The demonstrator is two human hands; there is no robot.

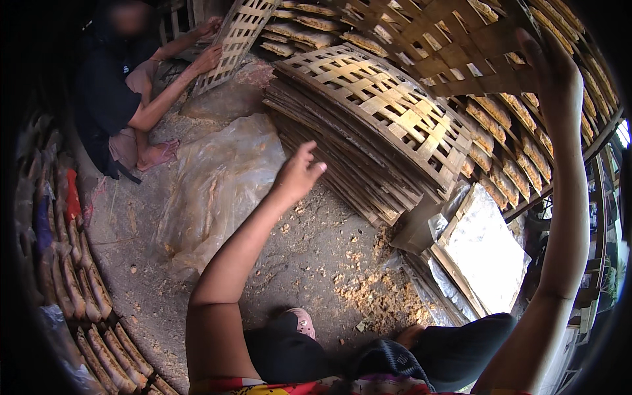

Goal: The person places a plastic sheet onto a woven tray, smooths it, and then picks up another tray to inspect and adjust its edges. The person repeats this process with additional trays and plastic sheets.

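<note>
Our right hand (552,69) is raised, fingers clamped on the edge of a woven bamboo tray (454,49) held up top right – our left hand (297,172) hangs free, fingers loosely apart, near the tray stack (368,112) below it

Clear plastic bags of pale brown crackers (79,289) stand in curved rows along the left edge. One red-tinted plastic bag (71,197) stands among them, higher up. No labels, signs or screens are visible.

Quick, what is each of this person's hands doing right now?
Left hand: open, empty, raised toward the stack of woven bamboo trays.
Right hand: holding up a woven bamboo tray by its edge.
</note>
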